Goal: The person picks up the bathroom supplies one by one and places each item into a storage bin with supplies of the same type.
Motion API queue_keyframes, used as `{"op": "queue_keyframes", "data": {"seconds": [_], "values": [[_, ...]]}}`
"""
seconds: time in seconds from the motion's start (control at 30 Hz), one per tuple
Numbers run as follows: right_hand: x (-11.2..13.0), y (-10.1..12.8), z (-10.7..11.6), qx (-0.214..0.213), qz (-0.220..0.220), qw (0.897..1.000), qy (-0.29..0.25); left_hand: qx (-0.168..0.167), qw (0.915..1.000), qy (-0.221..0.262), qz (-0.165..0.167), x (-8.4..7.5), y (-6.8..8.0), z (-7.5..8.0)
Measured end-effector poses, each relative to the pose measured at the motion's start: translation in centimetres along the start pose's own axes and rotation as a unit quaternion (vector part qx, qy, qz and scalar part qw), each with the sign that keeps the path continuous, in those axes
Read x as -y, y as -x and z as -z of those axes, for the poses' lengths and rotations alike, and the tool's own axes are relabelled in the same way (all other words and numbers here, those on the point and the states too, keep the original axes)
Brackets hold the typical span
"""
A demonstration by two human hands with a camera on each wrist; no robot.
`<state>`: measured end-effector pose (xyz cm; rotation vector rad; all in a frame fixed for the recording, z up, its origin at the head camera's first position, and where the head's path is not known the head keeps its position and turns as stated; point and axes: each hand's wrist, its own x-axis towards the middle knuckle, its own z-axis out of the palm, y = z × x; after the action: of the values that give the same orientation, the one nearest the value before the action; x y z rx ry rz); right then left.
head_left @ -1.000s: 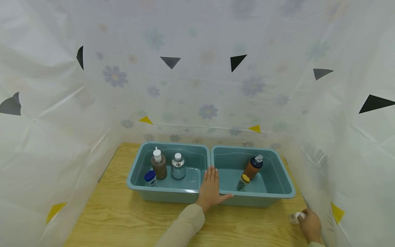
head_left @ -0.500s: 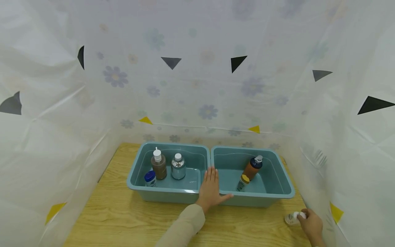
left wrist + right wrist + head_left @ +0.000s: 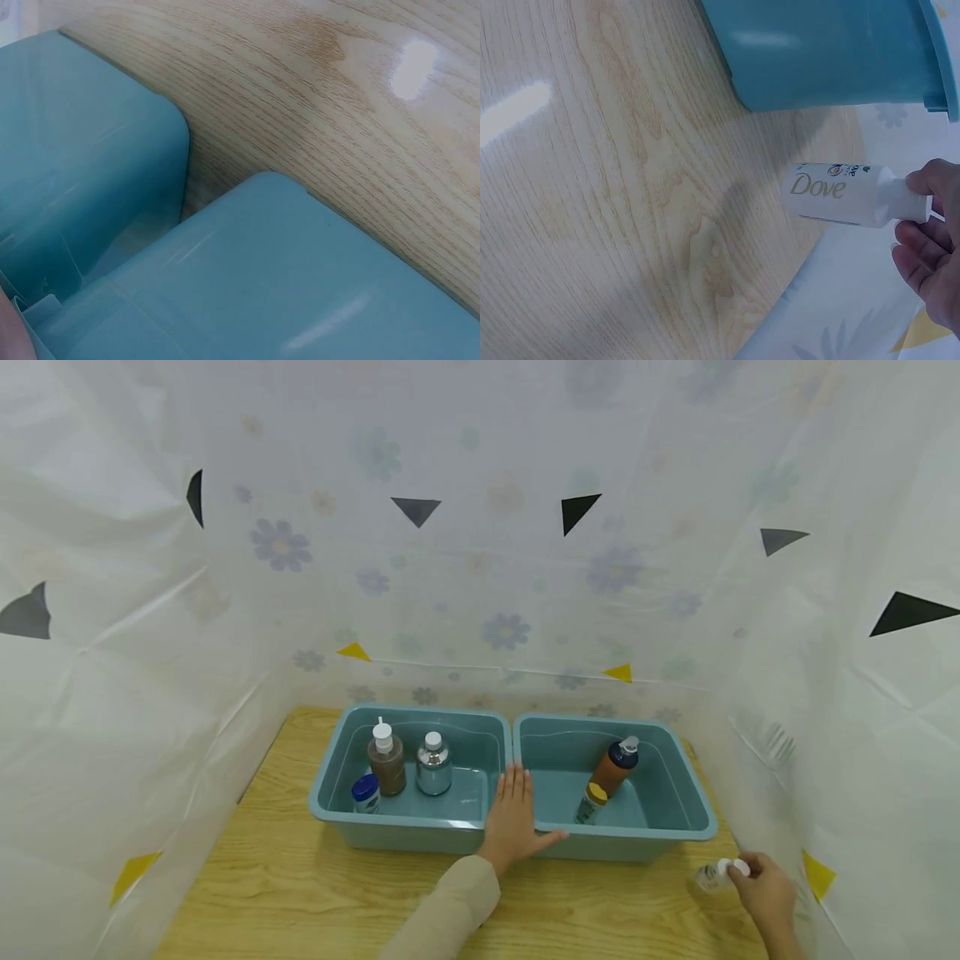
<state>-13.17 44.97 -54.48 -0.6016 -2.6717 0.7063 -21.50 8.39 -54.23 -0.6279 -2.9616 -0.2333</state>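
Note:
My right hand (image 3: 767,893) holds a small white Dove bottle (image 3: 712,874) by its cap, lifted sideways just above the wooden table (image 3: 300,893) at the front right corner. In the right wrist view the fingers (image 3: 930,240) pinch the cap end of the Dove bottle (image 3: 840,195), which hangs over the table beside the right bin's outer corner (image 3: 832,52). My left hand (image 3: 513,818) lies flat with straight fingers on the front rims where the two teal bins meet. The left wrist view shows only the bin walls (image 3: 247,277) and the table.
The left teal bin (image 3: 330,802) holds a brown pump bottle (image 3: 386,760), a clear bottle (image 3: 433,764) and a blue-capped jar (image 3: 365,792). The right teal bin (image 3: 693,802) holds an orange bottle (image 3: 613,764) and a yellow-capped one (image 3: 592,802). White flowered sheeting walls in three sides.
My right hand has raised the Dove bottle off the table and shifted slightly away from me. The left hand has stayed still.

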Motion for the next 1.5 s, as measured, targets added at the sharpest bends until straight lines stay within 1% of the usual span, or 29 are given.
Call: {"op": "queue_keyframes", "data": {"seconds": [0.1, 0.23, 0.37, 0.57, 0.7, 0.77, 0.9, 1.0, 1.1, 1.3, 1.5], "values": [[0.4, -0.2, 0.4, 0.001, -0.005, 1.000, -0.004, -0.001, 1.0000, 0.001, 0.001, 0.0, 0.0, 0.0], [1.0, -0.3, 1.3, -0.004, 0.002, 1.000, -0.010, 0.006, 1.0000, -0.002, 0.003, 0.0, 0.0, 0.0], [1.5, -0.3, 2.1, -0.002, 0.007, 1.000, 0.002, 0.011, 0.9999, -0.005, 0.004, 0.0, 0.0, 0.0], [2.0, -0.4, 3.3, 0.016, -0.002, 1.000, -0.006, 0.010, 0.9999, -0.008, 0.005, 0.0, 0.0, 0.0], [2.4, -0.5, 3.9, 0.011, 0.000, 1.000, 0.000, 0.006, 0.9998, -0.016, 0.005, -0.1, 0.1, 0.1], [2.6, -0.5, 4.2, 0.001, 0.004, 1.000, 0.001, 0.005, 0.9998, -0.020, 0.004, -0.1, 0.1, 0.1], [2.8, -0.4, 4.7, -0.035, 0.030, 0.999, -0.002, 0.002, 0.9997, -0.023, 0.003, -0.1, 0.1, 0.1], [3.1, -0.3, 5.0, -0.074, 0.057, 0.995, -0.022, 0.000, 0.9998, -0.021, 0.002, -0.1, 0.1, 0.1], [3.3, -0.2, 5.3, -0.096, 0.069, 0.993, -0.026, -0.002, 0.9998, -0.020, 0.002, -0.1, 0.1, 0.1], [4.0, -0.4, 6.1, -0.100, 0.064, 0.993, -0.020, 0.001, 0.9997, -0.024, 0.001, 0.0, 0.0, -0.2], [4.9, -0.8, 6.7, -0.106, 0.074, 0.991, -0.025, 0.001, 0.9996, -0.028, 0.000, 0.0, -0.1, -0.4]]}}
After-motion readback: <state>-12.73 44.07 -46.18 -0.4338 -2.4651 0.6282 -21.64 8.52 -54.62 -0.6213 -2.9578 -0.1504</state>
